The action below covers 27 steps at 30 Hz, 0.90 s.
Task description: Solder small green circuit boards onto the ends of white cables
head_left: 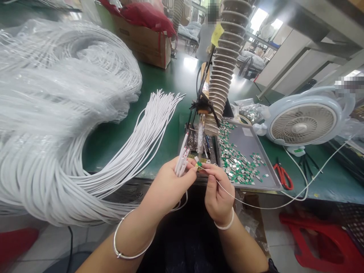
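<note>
My left hand [170,185] grips a short bundle of white cables [181,161] with red-marked ends pointing up and away from me. My right hand [218,191] pinches a thin white wire [250,203] between thumb and fingers. A small green piece [199,164] sits at the wire's tip, touching or almost touching the cable ends. Just beyond my hands stands an upright metal-and-white tool [201,132] on a cluttered fixture, possibly a soldering iron. A large coil of white cable [57,113] lies to the left, its loose ends fanning toward my left hand.
A metal tray [250,138] of small green-and-silver parts lies on the green bench [119,140], right of my hands. Behind stand a ribbed duct [224,64] and a cardboard box [145,41]. A fan [303,125], red-handled pliers [283,176], and a red stool [318,239] sit rightward.
</note>
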Motion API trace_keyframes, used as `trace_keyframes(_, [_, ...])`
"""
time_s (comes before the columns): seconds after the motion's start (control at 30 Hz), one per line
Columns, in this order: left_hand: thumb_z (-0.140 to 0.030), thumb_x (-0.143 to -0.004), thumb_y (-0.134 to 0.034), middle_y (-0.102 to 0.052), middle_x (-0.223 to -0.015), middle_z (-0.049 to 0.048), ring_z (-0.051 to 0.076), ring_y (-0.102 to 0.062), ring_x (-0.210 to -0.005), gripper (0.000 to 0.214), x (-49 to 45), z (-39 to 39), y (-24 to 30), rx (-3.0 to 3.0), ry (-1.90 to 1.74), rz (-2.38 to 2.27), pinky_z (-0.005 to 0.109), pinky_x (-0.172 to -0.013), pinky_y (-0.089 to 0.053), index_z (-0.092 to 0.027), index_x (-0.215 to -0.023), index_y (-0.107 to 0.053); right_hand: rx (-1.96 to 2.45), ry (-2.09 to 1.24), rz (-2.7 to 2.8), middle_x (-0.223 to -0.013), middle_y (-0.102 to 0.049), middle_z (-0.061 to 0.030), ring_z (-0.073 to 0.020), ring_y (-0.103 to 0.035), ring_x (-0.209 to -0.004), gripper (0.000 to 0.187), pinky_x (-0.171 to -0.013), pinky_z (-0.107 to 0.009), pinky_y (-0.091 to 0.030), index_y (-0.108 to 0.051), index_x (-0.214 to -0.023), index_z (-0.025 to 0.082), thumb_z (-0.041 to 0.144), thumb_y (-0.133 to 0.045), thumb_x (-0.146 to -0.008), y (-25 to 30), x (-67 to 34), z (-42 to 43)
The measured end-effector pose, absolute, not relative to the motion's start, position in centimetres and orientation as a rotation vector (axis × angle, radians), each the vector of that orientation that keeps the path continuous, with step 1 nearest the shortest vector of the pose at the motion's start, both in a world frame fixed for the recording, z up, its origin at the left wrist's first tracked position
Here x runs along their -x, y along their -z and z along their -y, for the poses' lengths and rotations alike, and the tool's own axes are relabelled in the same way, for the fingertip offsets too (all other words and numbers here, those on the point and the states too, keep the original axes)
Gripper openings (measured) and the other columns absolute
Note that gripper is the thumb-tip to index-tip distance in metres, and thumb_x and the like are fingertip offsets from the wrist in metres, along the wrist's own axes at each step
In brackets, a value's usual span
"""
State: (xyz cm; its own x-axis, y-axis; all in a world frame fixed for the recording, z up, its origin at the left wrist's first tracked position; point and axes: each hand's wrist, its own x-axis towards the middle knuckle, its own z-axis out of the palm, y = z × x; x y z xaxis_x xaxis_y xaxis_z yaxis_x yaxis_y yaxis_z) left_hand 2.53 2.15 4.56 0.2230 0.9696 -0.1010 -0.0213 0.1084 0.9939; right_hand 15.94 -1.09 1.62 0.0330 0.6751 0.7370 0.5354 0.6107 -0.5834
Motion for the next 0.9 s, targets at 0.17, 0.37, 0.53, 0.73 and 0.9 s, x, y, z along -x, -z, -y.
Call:
trace_keyframes(0.17, [-0.024, -0.077, -0.058, -0.060, -0.081, -0.0026, 0.017, -0.056, -0.089, 0.009, -2.45, -2.34, -4.89, -1.203, -1.005, -1.070, 0.027, -0.076, -0.041, -0.021, -0.070, -0.056, 1.019, -0.149, 1.624, -0.102, -0.064, -0.0085, -0.0167, -0.062, -0.099, 0.031, -0.085, -0.033, -0.054, -0.056, -0.105, 0.019, 0.001, -0.043, -0.083, -1.85, -15.81, 0.78])
trace_keyframes(0.37, [-0.024, -0.077, -0.059, -0.059, -0.081, -0.0025, 0.016, -0.056, -0.088, 0.009, -2.44, -2.40, -5.05, -1.193, -1.033, -1.051, 0.028, -0.076, -0.040, -0.020, -0.070, -0.056, 0.999, -0.153, 1.619, -0.104, -0.063, -0.0083, -0.0162, -0.062, -0.099, 0.032, -0.084, -0.033, -0.054, -0.056, -0.106, 0.019, 0.000, -0.043, -0.083, -1.94, -15.78, 0.53])
trace_keyframes(0.53, [-0.025, -0.077, -0.060, -0.060, -0.086, -0.0023, 0.015, -0.057, -0.084, 0.013, -2.41, -2.33, -5.28, -1.197, -1.046, -1.040, 0.028, -0.078, -0.040, -0.020, -0.067, -0.054, 0.990, -0.161, 1.620, -0.105, -0.063, -0.0084, -0.0161, -0.062, -0.099, 0.033, -0.084, -0.032, -0.055, -0.056, -0.106, 0.019, -0.001, -0.043, -0.082, -2.03, -15.75, 0.57])
trace_keyframes(0.73, [-0.027, -0.077, -0.060, -0.061, -0.087, -0.0022, 0.014, -0.057, -0.081, 0.014, -2.45, -2.13, -5.45, -1.196, -1.063, -1.049, 0.028, -0.078, -0.041, -0.020, -0.067, -0.054, 0.992, -0.117, 1.630, -0.102, -0.064, -0.0081, -0.0162, -0.062, -0.098, 0.032, -0.084, -0.032, -0.054, -0.056, -0.105, 0.019, 0.000, -0.044, -0.083, -2.30, -15.67, 0.53])
trace_keyframes(0.9, [-0.026, -0.076, -0.060, -0.061, -0.087, -0.0013, 0.016, -0.057, -0.082, 0.012, -2.44, -2.00, -5.48, -1.196, -1.067, -1.066, 0.028, -0.077, -0.042, -0.020, -0.067, -0.054, 1.023, -0.104, 1.632, -0.101, -0.066, -0.0081, -0.0182, -0.063, -0.097, 0.029, -0.083, -0.037, -0.055, -0.056, -0.104, 0.021, 0.004, -0.043, -0.085, -2.43, -15.59, 0.50])
